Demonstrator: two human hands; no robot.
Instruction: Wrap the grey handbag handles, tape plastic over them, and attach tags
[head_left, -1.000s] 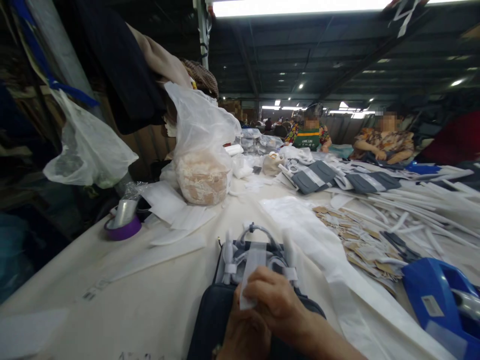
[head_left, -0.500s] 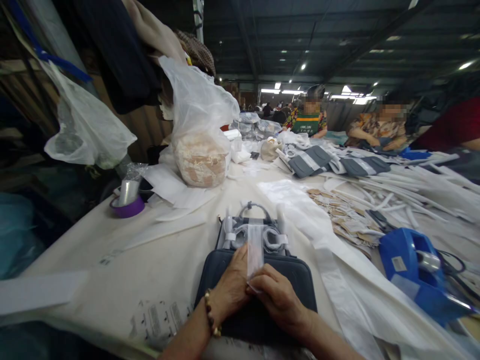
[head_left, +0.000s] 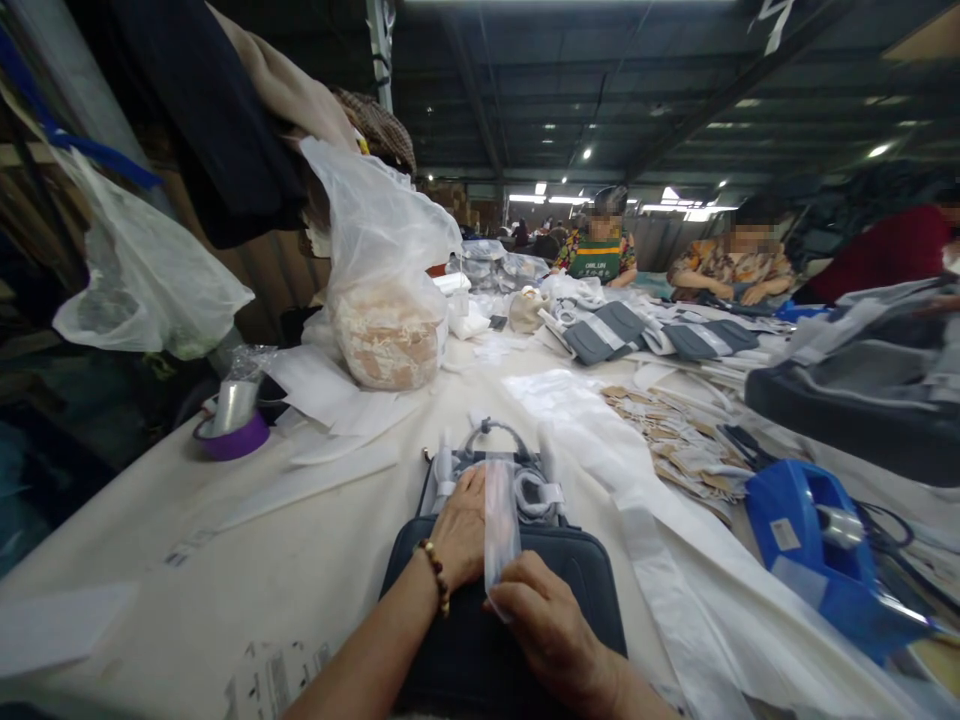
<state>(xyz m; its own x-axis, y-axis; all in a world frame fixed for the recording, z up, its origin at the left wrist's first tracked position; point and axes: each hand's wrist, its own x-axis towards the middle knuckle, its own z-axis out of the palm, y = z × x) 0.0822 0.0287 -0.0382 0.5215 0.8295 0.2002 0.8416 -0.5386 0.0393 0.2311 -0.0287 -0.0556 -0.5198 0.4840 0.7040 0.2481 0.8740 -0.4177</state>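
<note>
A dark blue-grey bag (head_left: 577,575) lies on the table in front of me, its looped handle (head_left: 499,428) at the far end and wrapped straps (head_left: 534,495) beside it. A translucent strip (head_left: 501,525) runs down over the middle of the bag. My left hand (head_left: 461,530) rests with fingers stretched out along the strip's left side, pressing near the straps. My right hand (head_left: 536,610) is closed on the strip's near end, above the bag's front part.
At right stands a blue tape dispenser (head_left: 802,530), with dark padded pieces (head_left: 862,400) behind it. Purple tape (head_left: 236,437) lies at left. A plastic bag of scraps (head_left: 386,340) is behind. Two people sit across the table; a red sleeve (head_left: 889,255) shows at right.
My left hand has slid forward toward the straps. My right hand has drawn back with the strip's end, away from my left. Dark padded pieces have come into view at right.
</note>
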